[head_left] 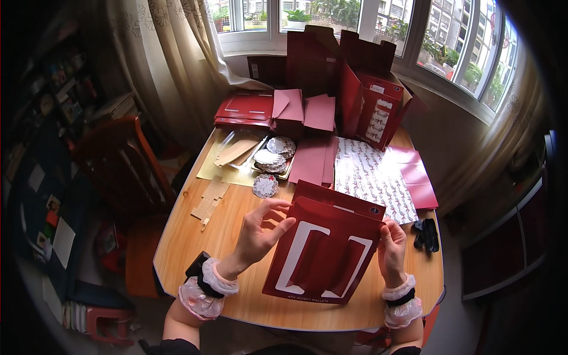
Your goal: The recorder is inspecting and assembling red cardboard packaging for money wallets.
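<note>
A red cardboard box (325, 257) stands tilted in front of me, near the table's front edge. Its upper flaps (340, 198) are raised, and two white bracket shapes mark its front. At the upper left edge of the box, my left hand (257, 234) holds on with curled fingers, the thumb over the front side. My right hand (391, 245) pinches the upper right corner between thumb and fingers. Both wrists wear ruffled pale cuffs with dark bands. What lies inside the box is hidden.
Beyond the box are round patterned paper pieces (270, 158), pink card sleeves (307, 163), a patterned sheet (370, 174) and flat wooden pieces (210, 198). Stacked red boxes (244, 109) and a tall red carton (373, 94) stand at the back. A black object (426, 235) lies right.
</note>
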`<state>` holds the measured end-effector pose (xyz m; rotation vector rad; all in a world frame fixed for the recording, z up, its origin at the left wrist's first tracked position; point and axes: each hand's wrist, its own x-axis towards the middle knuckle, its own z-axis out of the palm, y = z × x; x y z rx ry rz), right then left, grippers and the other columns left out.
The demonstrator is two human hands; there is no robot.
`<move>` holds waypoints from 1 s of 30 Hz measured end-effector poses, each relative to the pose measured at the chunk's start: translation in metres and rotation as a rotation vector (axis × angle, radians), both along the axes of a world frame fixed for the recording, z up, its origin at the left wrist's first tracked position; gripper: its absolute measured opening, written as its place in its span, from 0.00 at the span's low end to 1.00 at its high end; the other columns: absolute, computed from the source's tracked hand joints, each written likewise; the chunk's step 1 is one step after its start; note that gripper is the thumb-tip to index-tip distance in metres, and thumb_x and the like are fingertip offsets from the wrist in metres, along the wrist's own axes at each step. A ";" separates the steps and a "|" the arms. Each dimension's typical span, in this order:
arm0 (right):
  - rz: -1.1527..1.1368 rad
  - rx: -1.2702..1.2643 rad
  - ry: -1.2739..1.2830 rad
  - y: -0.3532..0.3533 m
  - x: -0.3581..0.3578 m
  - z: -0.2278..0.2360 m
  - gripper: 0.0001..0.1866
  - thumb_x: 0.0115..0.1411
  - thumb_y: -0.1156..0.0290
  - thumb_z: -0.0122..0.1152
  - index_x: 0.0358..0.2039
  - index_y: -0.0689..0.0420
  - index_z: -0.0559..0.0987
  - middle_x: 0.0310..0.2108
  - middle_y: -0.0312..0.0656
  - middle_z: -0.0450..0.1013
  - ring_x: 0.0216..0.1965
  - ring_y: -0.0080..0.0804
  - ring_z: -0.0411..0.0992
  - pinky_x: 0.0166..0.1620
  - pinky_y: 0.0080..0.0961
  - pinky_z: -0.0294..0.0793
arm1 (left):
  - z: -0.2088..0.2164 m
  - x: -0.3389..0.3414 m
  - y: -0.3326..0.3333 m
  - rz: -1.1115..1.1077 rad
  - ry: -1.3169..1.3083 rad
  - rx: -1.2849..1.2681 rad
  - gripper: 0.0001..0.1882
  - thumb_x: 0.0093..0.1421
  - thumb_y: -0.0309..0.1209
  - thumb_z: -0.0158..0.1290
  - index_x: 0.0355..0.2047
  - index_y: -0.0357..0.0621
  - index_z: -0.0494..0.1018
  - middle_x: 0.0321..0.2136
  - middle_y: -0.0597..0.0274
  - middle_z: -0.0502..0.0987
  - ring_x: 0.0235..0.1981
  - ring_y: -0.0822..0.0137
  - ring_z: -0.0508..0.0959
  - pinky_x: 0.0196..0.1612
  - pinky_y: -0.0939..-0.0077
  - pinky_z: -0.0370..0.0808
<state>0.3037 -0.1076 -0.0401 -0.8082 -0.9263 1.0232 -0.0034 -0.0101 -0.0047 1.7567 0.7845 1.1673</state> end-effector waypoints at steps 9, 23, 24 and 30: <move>-0.097 0.001 -0.027 -0.005 -0.003 0.002 0.09 0.68 0.67 0.60 0.31 0.58 0.76 0.35 0.32 0.72 0.30 0.15 0.65 0.33 0.13 0.63 | -0.005 0.007 -0.004 -0.098 -0.105 -0.141 0.29 0.58 0.23 0.64 0.60 0.40 0.69 0.38 0.57 0.83 0.36 0.70 0.84 0.37 0.77 0.83; -0.201 0.009 -0.328 -0.005 0.000 0.017 0.11 0.68 0.71 0.60 0.29 0.61 0.74 0.32 0.32 0.68 0.31 0.17 0.61 0.36 0.15 0.60 | -0.013 -0.002 0.006 -0.300 -0.155 -0.407 0.20 0.55 0.21 0.67 0.45 0.39 0.71 0.39 0.58 0.81 0.40 0.71 0.82 0.44 0.77 0.81; -0.220 0.035 -0.402 -0.005 0.001 0.017 0.11 0.68 0.71 0.60 0.29 0.62 0.74 0.32 0.33 0.68 0.32 0.18 0.61 0.37 0.15 0.60 | -0.014 -0.002 0.007 -0.316 -0.142 -0.418 0.20 0.54 0.21 0.68 0.43 0.40 0.71 0.38 0.58 0.81 0.41 0.71 0.82 0.44 0.77 0.81; -0.255 0.003 -0.573 -0.007 -0.005 0.023 0.12 0.68 0.72 0.59 0.28 0.63 0.71 0.37 0.36 0.65 0.35 0.21 0.62 0.40 0.16 0.62 | -0.008 -0.009 0.009 -0.360 -0.074 -0.450 0.18 0.54 0.20 0.67 0.41 0.40 0.70 0.38 0.60 0.81 0.41 0.70 0.82 0.45 0.76 0.81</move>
